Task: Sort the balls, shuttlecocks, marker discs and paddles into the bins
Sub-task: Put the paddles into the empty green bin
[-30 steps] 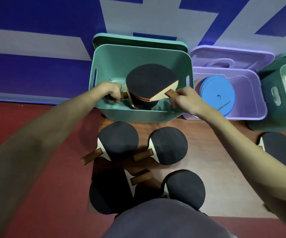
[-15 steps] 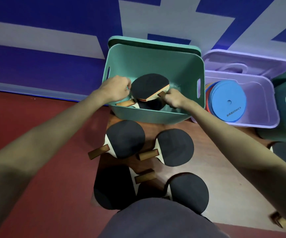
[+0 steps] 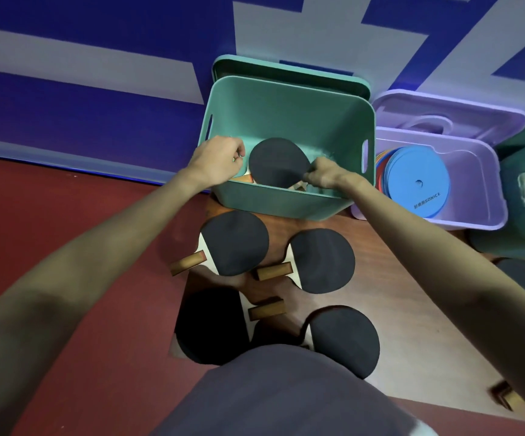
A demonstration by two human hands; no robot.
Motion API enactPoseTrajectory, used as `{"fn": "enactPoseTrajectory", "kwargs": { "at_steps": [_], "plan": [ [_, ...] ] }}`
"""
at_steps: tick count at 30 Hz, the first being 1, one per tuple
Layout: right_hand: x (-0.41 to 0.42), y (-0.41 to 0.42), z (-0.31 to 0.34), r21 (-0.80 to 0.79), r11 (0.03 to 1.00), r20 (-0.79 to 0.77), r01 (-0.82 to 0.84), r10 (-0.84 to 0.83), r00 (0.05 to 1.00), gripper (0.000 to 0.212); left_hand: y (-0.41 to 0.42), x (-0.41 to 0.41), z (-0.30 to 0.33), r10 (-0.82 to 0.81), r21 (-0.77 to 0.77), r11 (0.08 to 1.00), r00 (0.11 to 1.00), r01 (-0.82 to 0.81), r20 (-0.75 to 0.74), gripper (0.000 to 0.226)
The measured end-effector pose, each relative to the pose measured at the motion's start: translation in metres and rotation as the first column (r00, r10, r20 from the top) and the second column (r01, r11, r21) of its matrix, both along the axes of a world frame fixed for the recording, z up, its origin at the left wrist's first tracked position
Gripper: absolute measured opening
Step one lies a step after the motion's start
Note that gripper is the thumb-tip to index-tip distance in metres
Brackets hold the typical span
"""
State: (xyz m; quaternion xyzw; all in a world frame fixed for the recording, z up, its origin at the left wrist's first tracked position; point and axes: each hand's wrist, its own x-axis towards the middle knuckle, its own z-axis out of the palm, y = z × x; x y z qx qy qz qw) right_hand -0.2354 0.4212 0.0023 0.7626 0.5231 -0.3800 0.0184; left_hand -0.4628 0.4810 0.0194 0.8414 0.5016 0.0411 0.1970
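While both hands reach into the green bin (image 3: 289,105) against the blue-and-white wall (image 3: 97,42), the left hand (image 3: 215,160) curled empty and the right hand (image 3: 324,177) pinching a paddle (image 3: 278,162) there, four paddles (image 3: 322,261) lie nearer on the wooden tabletop (image 3: 412,309) above red floor (image 3: 66,309).

A brown wooden worktop (image 3: 418,335) carries four black paddles (image 3: 322,261) lying flat, a teal bin (image 3: 273,201), a purple bin (image 3: 475,215) and a dark green bin (image 3: 516,234) along its far edge.

Sports hall: blue-and-white wall (image 3: 97,42), red floor (image 3: 66,341), paddles (image 3: 322,261), storage bins (image 3: 286,118).
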Motion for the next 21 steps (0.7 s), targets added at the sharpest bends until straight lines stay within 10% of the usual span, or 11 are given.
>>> {"fn": "enactPoseTrajectory", "kwargs": {
  "at_steps": [11,21],
  "plan": [
    [-0.045,-0.116,0.024,0.747,0.662,-0.078,0.060,-0.002,0.997,0.016,-0.115,-0.031,-0.022,-0.051,0.380,0.910,0.862,-0.169,0.505,0.010],
    [-0.048,-0.233,-0.042,0.357,0.907,-0.046,0.224,-0.223,0.974,0.018,-0.168,-0.080,-0.109,0.317,-0.141,0.926,0.925,-0.349,-0.210,0.065]
  ]
}}
